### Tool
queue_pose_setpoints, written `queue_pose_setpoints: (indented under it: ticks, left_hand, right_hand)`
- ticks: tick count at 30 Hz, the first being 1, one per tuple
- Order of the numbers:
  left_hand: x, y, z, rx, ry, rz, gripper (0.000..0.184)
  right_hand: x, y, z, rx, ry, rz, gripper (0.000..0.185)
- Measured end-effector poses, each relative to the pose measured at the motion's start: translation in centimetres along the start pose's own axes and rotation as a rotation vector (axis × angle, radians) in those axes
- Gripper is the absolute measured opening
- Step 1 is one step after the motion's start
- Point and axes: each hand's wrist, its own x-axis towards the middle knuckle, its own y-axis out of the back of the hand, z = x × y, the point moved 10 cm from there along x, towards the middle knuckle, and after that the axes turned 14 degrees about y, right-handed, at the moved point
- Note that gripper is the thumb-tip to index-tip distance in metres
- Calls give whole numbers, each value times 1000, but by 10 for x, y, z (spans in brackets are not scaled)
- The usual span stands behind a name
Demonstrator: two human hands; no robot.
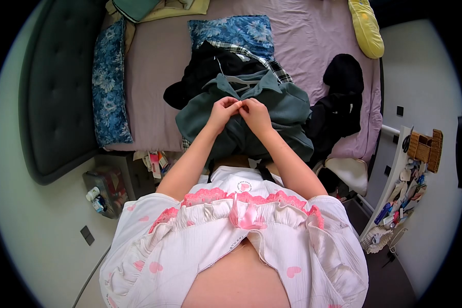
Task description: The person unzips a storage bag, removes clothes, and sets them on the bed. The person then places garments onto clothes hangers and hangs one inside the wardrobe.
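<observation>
A dark green collared shirt (pixel 287 105) lies on the bed with a grey hanger (pixel 239 80) inside its collar. Just below the collar, at the shirt's front opening, my left hand (pixel 225 113) and my right hand (pixel 255 114) meet, fingertips pinched together on the green fabric. What exactly lies between the fingertips is too small to make out. Black clothing (pixel 192 77) and a black-and-white plaid garment (pixel 280 72) lie under and behind the green shirt.
The bed (pixel 154 82) has blue floral pillows (pixel 110 87), more black clothes (pixel 339 110) at right and a yellow cushion (pixel 366 28). A dark headboard (pixel 56 92) stands left. A cluttered white rack (pixel 390 195) is at right, a storage box (pixel 108 187) at lower left.
</observation>
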Motion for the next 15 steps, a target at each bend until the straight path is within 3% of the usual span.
queue_pose_setpoints:
  ticks: [12,15]
  left_hand:
    - [7,10,-10,-127,34,84,22]
    - [12,19,-28,-244,83,148,22]
  right_hand:
    - [-3,-5,8,-30,-31,65,12]
    - [-15,-15,32,134,-209,76,14]
